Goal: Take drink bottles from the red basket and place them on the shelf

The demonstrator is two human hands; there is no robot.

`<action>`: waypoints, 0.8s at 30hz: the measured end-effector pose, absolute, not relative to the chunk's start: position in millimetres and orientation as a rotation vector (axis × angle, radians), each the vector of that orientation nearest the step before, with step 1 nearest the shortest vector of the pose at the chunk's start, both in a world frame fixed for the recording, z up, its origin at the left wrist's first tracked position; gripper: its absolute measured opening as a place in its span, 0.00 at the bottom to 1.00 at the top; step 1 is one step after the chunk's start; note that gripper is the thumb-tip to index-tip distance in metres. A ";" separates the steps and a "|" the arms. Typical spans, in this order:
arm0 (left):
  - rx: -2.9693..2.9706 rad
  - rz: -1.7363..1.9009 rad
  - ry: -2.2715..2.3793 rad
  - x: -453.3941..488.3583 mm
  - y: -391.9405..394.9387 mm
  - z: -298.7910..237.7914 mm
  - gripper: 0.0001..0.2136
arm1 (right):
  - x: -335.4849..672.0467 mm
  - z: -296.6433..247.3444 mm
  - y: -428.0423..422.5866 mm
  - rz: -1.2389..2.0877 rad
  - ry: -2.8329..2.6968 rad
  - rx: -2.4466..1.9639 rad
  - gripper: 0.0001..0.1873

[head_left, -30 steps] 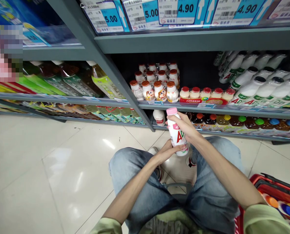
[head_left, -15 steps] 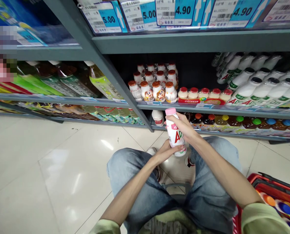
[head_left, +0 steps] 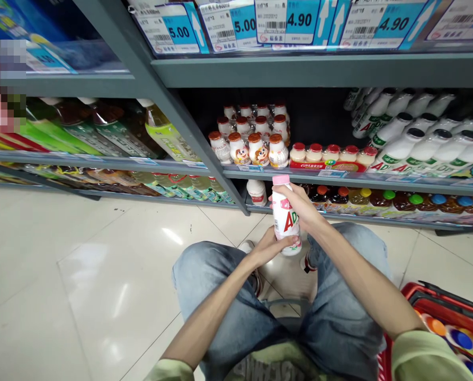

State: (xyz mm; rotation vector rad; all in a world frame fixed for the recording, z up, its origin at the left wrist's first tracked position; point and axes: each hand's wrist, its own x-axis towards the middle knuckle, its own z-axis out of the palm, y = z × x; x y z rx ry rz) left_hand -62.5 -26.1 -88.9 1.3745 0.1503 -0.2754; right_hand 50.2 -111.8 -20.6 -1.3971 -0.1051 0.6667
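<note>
Between my knees, in front of the low shelf, I hold a white milk-drink bottle (head_left: 287, 219) with a pink cap and red and green lettering. It stands nearly upright. My left hand (head_left: 271, 246) is closed around its lower part, the thumb lying across the front. My right hand (head_left: 300, 203) grips the upper part from the right, just below the cap. The fingers behind the bottle are hidden. Behind it, on the bottom shelf, stands a rounded white bottle (head_left: 256, 192) with a red label.
Small bottles with orange-brown caps (head_left: 257, 148), a red-wrapped multipack (head_left: 331, 159) and black-capped white bottles (head_left: 405, 143) fill the middle shelf (head_left: 339, 181). A grey upright (head_left: 149, 69) divides the shelving. At the lower right stands a red basket (head_left: 413, 291) holding several capped bottles.
The bottle has turned slightly more upright in my hands. Both hands keep their hold, and the view has shifted only a little.
</note>
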 end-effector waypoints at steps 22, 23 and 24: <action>1.453 -0.266 0.135 -62.0 -26.4 -80.5 0.25 | 49.5 -16.9 -113.2 0.653 -0.092 -1.381 0.12; 1.448 -0.263 0.131 -62.0 -26.6 -81.9 0.25 | 49.2 -16.3 -113.1 0.652 -0.086 -1.378 0.12; 1.444 -0.260 0.128 -62.1 -26.7 -83.0 0.26 | 49.0 -15.7 -112.9 0.647 -0.079 -1.377 0.12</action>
